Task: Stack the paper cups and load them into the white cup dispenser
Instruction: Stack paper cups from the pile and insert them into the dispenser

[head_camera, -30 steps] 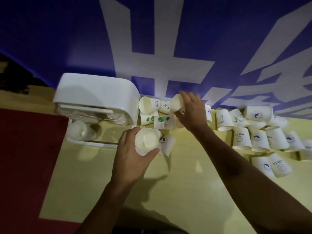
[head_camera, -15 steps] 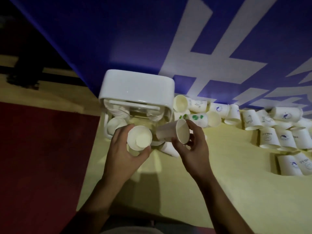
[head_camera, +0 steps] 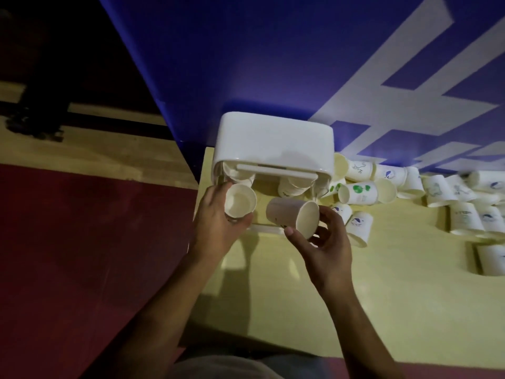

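The white cup dispenser (head_camera: 273, 143) stands at the back left corner of the yellow table, against the blue wall, with cups hanging under it. My left hand (head_camera: 216, 222) grips a stack of paper cups (head_camera: 240, 200), mouth up, just below the dispenser's left slot. My right hand (head_camera: 325, 242) holds a single paper cup (head_camera: 293, 214) on its side, mouth toward the right, beside the stack and in front of the dispenser. Several loose paper cups (head_camera: 358, 191) lie scattered to the right along the wall.
The yellow table (head_camera: 382, 296) ends just left of the dispenser; beyond it are a red floor (head_camera: 82, 255) and a wooden strip. The blue wall (head_camera: 273, 64) with white lettering stands right behind the dispenser. More cups (head_camera: 470, 217) crowd the far right.
My right hand took a cup from the pile by the wall and brought it next to the stack. My left hand has raised the stack closer to the dispenser.
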A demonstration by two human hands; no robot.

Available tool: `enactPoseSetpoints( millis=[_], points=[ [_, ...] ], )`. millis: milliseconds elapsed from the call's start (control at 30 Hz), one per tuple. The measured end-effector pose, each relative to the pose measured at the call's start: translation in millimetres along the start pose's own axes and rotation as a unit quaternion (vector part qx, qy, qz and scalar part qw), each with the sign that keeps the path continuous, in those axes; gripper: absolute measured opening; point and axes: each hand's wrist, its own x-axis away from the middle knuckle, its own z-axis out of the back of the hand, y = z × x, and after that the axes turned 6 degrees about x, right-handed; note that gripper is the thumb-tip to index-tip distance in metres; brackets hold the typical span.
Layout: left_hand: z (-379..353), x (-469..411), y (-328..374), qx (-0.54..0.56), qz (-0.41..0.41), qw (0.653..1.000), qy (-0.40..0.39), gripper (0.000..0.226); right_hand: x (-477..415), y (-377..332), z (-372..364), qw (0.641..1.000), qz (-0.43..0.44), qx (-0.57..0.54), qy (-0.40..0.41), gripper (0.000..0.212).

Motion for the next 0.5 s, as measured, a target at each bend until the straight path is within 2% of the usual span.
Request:
enactPoseSetpoints(
  millis=[133, 267, 367, 500],
  points=[
    [-14.7, -8.5, -15.2, -0.034, 0.035, 0.998, -0.038, 0.081, -0.2, -5.8, -5.4, 1.000, -0.001, -0.001, 0.010, 0.068],
    [-22.6, -9.7, -24.9, -0.059, 0.052, 0.996, -0.041, 0.082, -6.7, -14.1, -14.8, 1.000, 0.014, 0.004, 0.007, 0.072],
    [-25.9, -10.7, -28.5, -0.038, 0.085, 0.994, -0.060, 0.081, -12.3, -22.8, -26.5, 0.999, 0.039, 0.009, -0.009, 0.079],
    [-19.7, -8.1, -29.3, -0.009, 0.085, 0.990, -0.110, 0.088, -19.2, -29.0, -49.2, 0.993, 0.098, 0.054, -0.048, 0.073]
  ],
)
